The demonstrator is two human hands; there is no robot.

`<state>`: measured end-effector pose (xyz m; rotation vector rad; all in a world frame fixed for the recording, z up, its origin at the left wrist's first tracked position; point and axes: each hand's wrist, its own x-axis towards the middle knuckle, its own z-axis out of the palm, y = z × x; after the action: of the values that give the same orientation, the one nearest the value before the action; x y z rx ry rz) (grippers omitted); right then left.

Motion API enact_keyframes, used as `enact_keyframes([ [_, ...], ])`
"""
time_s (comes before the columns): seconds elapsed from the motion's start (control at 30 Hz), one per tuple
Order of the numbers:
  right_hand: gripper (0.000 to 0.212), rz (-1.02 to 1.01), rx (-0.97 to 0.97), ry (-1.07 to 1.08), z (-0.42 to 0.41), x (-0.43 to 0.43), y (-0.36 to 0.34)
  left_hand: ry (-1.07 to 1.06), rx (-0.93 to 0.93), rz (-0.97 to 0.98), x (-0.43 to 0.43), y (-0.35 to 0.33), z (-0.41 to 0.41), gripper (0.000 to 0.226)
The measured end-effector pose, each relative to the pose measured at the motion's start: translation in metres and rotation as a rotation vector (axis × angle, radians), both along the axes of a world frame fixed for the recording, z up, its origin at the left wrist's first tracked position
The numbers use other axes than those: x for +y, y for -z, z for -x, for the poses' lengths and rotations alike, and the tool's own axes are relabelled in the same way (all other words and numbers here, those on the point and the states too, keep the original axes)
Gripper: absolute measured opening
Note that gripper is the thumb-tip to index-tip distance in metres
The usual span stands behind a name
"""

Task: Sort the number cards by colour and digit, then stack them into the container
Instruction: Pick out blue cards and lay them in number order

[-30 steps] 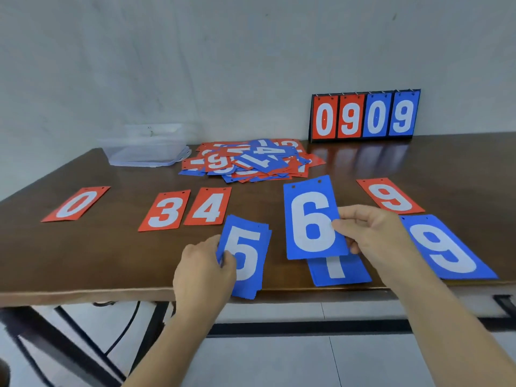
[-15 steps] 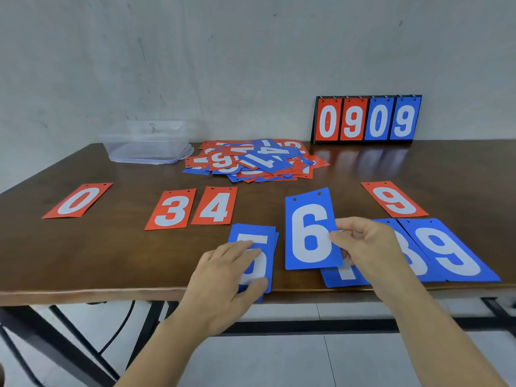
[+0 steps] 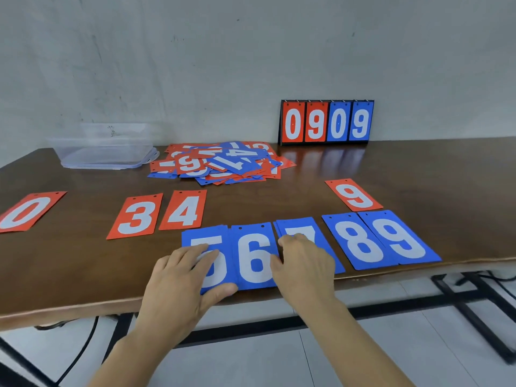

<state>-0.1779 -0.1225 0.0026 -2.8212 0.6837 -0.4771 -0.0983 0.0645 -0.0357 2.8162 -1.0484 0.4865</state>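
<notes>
Since these cards look thin, stiff and glossy, I judge them light and likely to skate on the polished tabletop [image 3: 83, 269]. I would slide one to the near edge or lift it by a corner rather than try to pinch it flat.

Reading the near rows from the left, red 0 [image 3: 26, 212], then red 3 [image 3: 136, 216] and red 4 [image 3: 184, 210] side by side, lie face up. Just nearer, the left hand [image 3: 181, 280] lies with straight fingers pressed on the blue 5 pile [image 3: 208, 238], thumb at its near edge, gripping nothing. Blue 6 [image 3: 255, 258] touches that pile on its right. The right hand [image 3: 304, 266] rests on the blue 7 pile [image 3: 307, 226], fingers loosely bent, thumb against the edge of the 6, and I see nothing held in it. Blue 8 [image 3: 358, 241] and blue 9 [image 3: 399, 237] follow edge to edge, with red 9 [image 3: 353, 195] just beyond them.

Along the back, again from the left, the clear container [image 3: 106, 152] sits on what may be its lid, and I can make out no card inside it. Beside it spreads the unsorted heap [image 3: 223, 163] of red and blue cards. At the right a flip scoreboard [image 3: 326, 122] stands showing 0909.
</notes>
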Motion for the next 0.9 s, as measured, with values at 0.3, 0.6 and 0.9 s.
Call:
enact_keyframes([
  [0.3, 0.016, 0.190, -0.176, 0.078, 0.014, -0.034, 0.044, 0.204, -0.038, -0.153, -0.012, 0.006, -0.001, 0.068],
  [0.6, 0.022, 0.209, -0.245, 0.070, 0.014, -0.047, 0.049, 0.187, 0.120, -0.187, -0.042, -0.001, 0.004, 0.062],
  [0.9, 0.041, 0.224, -0.373, -0.066, 0.016, -0.038, 0.046, 0.218, 0.166, -0.002, -0.028, -0.013, 0.004, 0.090],
])
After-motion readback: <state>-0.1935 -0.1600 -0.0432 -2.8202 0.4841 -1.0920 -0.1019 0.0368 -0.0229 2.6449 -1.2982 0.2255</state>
